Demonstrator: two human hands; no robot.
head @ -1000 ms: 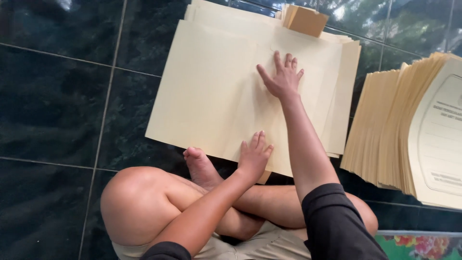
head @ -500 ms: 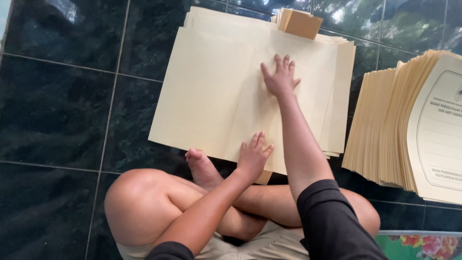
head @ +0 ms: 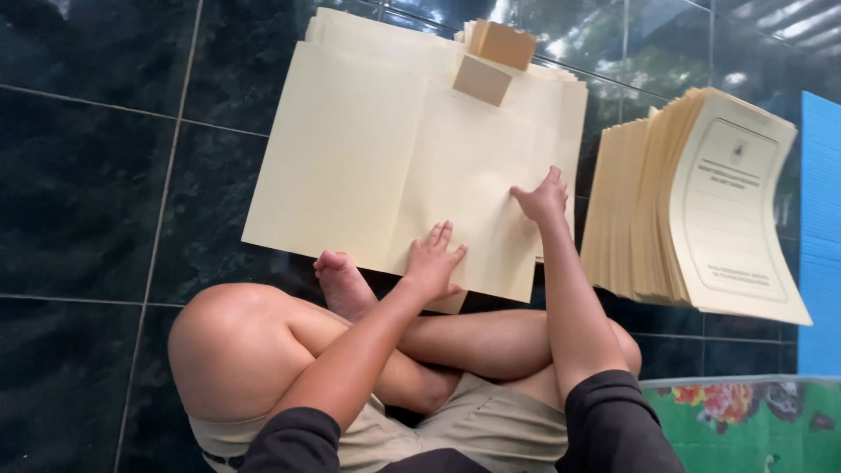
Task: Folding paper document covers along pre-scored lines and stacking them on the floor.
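Two hands press flat on a large cream folder sheet (head: 385,166) that lies open on the dark tiled floor (head: 96,175) in the head view. The sheet's long axis runs across the frame, from the lower left toward the upper right, and a fold line crosses it top to bottom near the middle. Its near edge sits just in front of the person's crossed bare legs.

The left hand (head: 434,261) rests palm down on the near edge of the sheet, fingers spread and gripping nothing. The right hand (head: 543,200) lies further out, near the sheet's right edge, fingers splayed flat on the paper and likewise clasping nothing.

More cream sheets (head: 569,114) lie underneath, their edges showing at the top and right. A small tan block (head: 501,44) rests at the far edge, with a flat tan piece (head: 482,81) just below it. A thick stack of printed folders (head: 701,201) stands apart to the right, beside a blue mat (head: 822,228).
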